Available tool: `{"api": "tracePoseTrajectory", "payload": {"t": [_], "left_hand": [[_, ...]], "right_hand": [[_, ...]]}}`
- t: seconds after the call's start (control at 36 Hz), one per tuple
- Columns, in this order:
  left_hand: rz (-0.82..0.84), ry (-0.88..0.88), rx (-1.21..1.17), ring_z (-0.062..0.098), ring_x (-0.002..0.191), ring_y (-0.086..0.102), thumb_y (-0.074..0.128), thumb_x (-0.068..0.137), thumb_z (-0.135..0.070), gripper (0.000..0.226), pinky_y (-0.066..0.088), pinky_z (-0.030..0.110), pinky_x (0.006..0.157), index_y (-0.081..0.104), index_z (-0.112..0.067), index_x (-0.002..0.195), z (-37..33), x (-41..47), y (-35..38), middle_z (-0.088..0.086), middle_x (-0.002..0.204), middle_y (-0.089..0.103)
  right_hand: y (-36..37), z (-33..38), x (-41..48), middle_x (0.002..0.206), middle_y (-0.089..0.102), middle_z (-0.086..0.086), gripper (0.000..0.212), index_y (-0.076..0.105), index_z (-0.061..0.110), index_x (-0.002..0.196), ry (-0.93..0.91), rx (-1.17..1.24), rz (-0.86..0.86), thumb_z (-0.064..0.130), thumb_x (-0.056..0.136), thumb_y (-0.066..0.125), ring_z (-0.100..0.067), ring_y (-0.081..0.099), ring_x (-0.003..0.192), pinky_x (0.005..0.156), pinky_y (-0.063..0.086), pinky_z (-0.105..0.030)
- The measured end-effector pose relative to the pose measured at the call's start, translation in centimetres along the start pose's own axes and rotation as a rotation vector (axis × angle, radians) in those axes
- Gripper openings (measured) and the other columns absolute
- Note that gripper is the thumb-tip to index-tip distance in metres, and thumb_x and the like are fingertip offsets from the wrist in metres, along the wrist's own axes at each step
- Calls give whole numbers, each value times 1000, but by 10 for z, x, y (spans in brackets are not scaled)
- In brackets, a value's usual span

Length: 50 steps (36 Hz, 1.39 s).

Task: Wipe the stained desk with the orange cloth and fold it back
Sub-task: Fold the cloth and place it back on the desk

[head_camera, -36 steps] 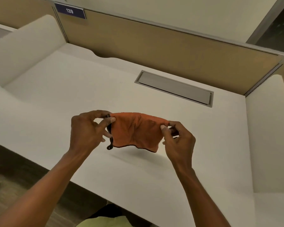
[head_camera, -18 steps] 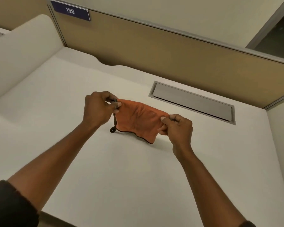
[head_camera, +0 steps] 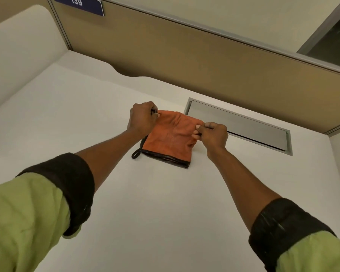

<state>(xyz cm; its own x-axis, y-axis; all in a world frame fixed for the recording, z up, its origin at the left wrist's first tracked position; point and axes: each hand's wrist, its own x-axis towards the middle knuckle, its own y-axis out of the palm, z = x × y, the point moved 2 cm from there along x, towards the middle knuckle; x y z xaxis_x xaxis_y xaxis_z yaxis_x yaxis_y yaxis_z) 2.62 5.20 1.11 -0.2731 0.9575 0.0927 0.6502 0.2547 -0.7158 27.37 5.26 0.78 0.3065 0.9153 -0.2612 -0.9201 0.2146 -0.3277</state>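
The orange cloth [head_camera: 171,138], folded with a dark trimmed edge and a small dark loop at its near left corner, lies on the white desk [head_camera: 145,203] near the back. My left hand [head_camera: 142,118] pinches its far left corner. My right hand [head_camera: 214,134] pinches its far right corner. Both arms stretch forward over the desk. The cloth's near edge rests on the surface, and no stain shows on the desk.
A grey metal cable flap [head_camera: 238,126] is set into the desk just behind the cloth. A tan partition [head_camera: 185,61] runs along the back with a blue plate reading 139 [head_camera: 79,4]. White side panels [head_camera: 18,46] flank the desk.
Both hands carried the cloth forward, away from me, and lowered it from the air onto the desk near the cable flap. The cloth now rests on the surface.
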Motion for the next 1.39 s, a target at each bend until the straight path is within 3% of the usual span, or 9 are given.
{"api": "tracePoseTrajectory", "payload": {"t": [0.14,0.22,0.39,0.53,0.64,0.78,1.03,1.19,1.39], "left_hand": [[121,75,118,36,120,73,69,104,-8,35,54,42,104,68,-3,139,-3,-2,5,18,130,77],[291,195,212,38,155,48,67,104,-10,68,39,46,125,39,-5,166,-3,-10,9,17,172,42],[477,395,469,35,167,23,66,104,-50,82,31,50,129,33,-7,165,23,-24,25,14,182,17],[624,467,643,29,171,-10,38,102,-80,111,-2,41,137,3,-2,173,56,-26,37,18,183,-8],[705,467,698,28,169,-20,30,96,-89,122,-4,42,138,-10,-3,172,66,-24,41,18,181,-20],[748,541,770,33,167,-25,16,77,-102,141,-2,47,139,-18,-1,170,71,-19,38,21,177,-28],[752,585,829,30,166,-29,7,79,-100,134,-8,45,138,-27,-4,167,78,2,40,19,176,-32],[764,572,883,31,166,-28,20,87,-97,132,-9,46,138,-26,-3,168,75,4,40,20,177,-31],[779,534,927,36,168,-22,29,95,-90,127,-4,49,138,-16,1,170,58,-15,35,24,178,-23]], "right_hand": [[3,-17,12,81,80,-6,27,74,13,118,-45,-42,-29,10,91,79,-18,81,70,85,67,-39],[0,-28,11,86,80,-5,28,76,16,117,-114,-136,-86,6,91,74,-21,80,76,85,66,-44],[4,-32,-5,118,76,-2,47,72,13,125,-429,-337,115,20,82,87,-16,74,102,94,63,-42],[26,-43,-11,171,25,-10,96,28,20,162,-533,-858,434,55,86,77,-32,29,156,126,31,-50],[35,-63,-12,174,-11,-18,118,-1,19,166,-492,-1065,519,77,85,61,-37,-6,162,132,11,-53],[37,-82,-16,169,-31,-17,126,-17,18,164,-511,-1129,537,90,82,46,-35,-27,158,131,-1,-52],[48,-79,-3,169,-31,-17,128,-17,19,164,-512,-1095,522,94,80,42,-34,-30,157,132,-2,-52],[49,-77,3,170,-30,-18,128,-17,19,164,-512,-1153,536,95,79,40,-35,-29,157,132,-5,-53],[31,-69,-16,175,1,-18,112,5,16,165,-494,-1063,462,84,87,49,-36,0,163,130,8,-49]]}}
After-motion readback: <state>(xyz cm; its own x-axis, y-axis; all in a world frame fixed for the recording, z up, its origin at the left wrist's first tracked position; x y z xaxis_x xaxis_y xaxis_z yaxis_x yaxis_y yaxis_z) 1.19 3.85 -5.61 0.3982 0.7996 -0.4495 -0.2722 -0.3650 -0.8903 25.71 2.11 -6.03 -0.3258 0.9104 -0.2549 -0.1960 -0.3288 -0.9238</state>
